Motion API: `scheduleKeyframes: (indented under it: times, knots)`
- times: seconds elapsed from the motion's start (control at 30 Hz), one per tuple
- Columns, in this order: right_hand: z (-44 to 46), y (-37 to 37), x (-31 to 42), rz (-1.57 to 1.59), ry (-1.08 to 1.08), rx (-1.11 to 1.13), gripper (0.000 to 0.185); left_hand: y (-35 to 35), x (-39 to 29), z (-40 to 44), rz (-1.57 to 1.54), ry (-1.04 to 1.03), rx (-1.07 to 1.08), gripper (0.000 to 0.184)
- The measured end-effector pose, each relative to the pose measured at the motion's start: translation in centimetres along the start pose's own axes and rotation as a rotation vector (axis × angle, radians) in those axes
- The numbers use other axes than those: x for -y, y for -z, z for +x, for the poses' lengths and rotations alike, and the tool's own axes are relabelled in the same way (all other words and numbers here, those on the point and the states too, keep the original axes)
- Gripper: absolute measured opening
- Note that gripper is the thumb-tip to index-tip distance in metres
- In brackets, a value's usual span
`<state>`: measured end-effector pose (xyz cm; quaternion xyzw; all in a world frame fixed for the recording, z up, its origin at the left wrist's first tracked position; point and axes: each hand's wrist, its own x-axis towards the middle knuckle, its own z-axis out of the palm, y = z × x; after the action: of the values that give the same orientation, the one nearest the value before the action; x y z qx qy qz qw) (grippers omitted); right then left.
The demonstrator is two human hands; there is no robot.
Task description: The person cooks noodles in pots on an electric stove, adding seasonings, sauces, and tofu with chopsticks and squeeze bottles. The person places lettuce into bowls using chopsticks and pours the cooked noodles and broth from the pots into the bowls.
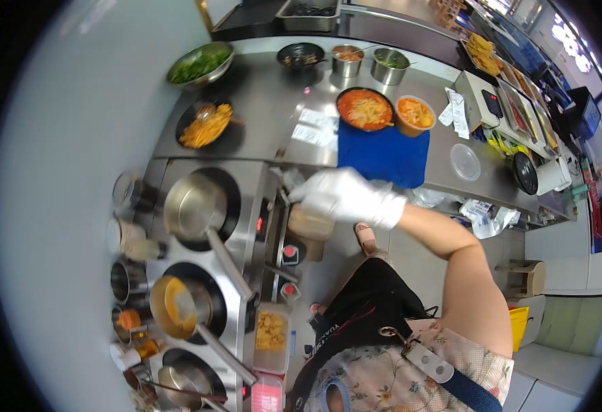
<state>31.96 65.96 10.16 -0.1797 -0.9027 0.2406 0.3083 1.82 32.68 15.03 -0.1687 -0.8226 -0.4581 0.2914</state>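
Note:
My right hand [345,196], in a white glove and smeared by motion, is over the gap between the stove and the counter's front edge. A pale plastic tub [310,222] shows just below it, partly covered by the glove. I cannot make out whether the fingers hold anything. Just above the hand, a blue cloth [383,152] lies over the counter's front. At its back edge stand a black bowl of red soup with a pale topping [365,109] and a round plastic tub of orange-red food [415,113]. My left hand is out of view.
Several pans, including an upper saucepan [194,206] and a middle one [179,307], stand on the stove, handles jutting toward me. Two paper slips [314,129], a bowl of fries-like food [205,126] and a bowl of greens [200,66] are on the counter.

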Motion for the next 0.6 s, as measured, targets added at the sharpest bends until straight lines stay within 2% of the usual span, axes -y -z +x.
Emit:
scheduleKeyframes:
  times: [0.03,0.07,0.1,0.13,0.17,0.23,0.27,0.3,0.33,0.37,0.43,0.47,0.5,0.57,0.6]
  knots:
    - [-1.4,4.1,-3.5,-0.153,-0.072,-0.041,0.02,0.0,-4.1,-2.5,-0.031,-0.125,-0.11,0.024]
    - [-2.7,7.7,-7.3,-0.234,-0.162,-0.166,0.021,-4.0,-2.2,-3.4,-0.098,-0.258,-0.024,0.028]
    - [-3.9,11.3,-11.4,-0.314,-0.249,-0.285,0.023,-7.0,-8.2,-6.3,-0.214,0.117,0.164,0.023]
    - [-4.9,14.2,-15.8,-0.207,-0.394,-0.493,0.024,-11.2,-9.0,-8.3,-0.255,-0.224,0.291,0.022]
    - [-5.8,17.2,-21.0,-0.094,-0.54,-0.697,0.025,-14.4,-11.3,-11.1,-0.499,0.072,0.603,0.023]
    - [-9.2,22.6,-34.1,0.122,-0.915,-0.93,0.03,-22.8,-16.5,-15.4,-0.491,-0.12,0.901,0.023]
    - [-9.9,24.0,-38.9,0.121,-1.038,-0.978,0.036,-27.0,-20.8,-17.5,-0.441,-0.242,0.974,0.023]
    - [-10.4,25.4,-42.9,0.112,-1.152,-1.023,0.042,-30.5,-25.8,-19.7,-0.56,-0.18,1.077,0.022]
    - [-10.7,26.0,-46.6,0.118,-1.17,-1.007,0.042,-34.2,-29.8,-21.2,-0.564,-0.064,1.251,0.019]
    - [-11.1,26.5,-49.9,0.185,-1.157,-1.016,0.04,-37.8,-33.2,-23.0,-0.567,-0.074,1.338,0.018]
    - [-11.3,27.3,-53.9,0.258,-1.163,-1.018,0.037,-45.0,-38.9,-27.0,-0.626,-0.301,1.396,0.018]
    - [-10.6,27.4,-54.7,0.372,-1.106,-0.998,0.03,-47.7,-42.0,-29.0,-0.635,-0.216,1.477,0.018]
    - [-9.7,27.6,-55.4,0.485,-1.043,-0.981,0.024,-51.0,-44.1,-31.3,-0.665,-0.238,1.498,0.017]
    - [-7.7,27.3,-56.0,0.373,-1.058,-0.938,0.018,-55.2,-49.3,-34.7,-0.6,0.006,1.692,0.022]
    - [-7.1,27.0,-56.5,0.319,-1.039,-0.831,0.015,-57.4,-51.0,-36.6,-0.542,0.093,1.747,0.024]
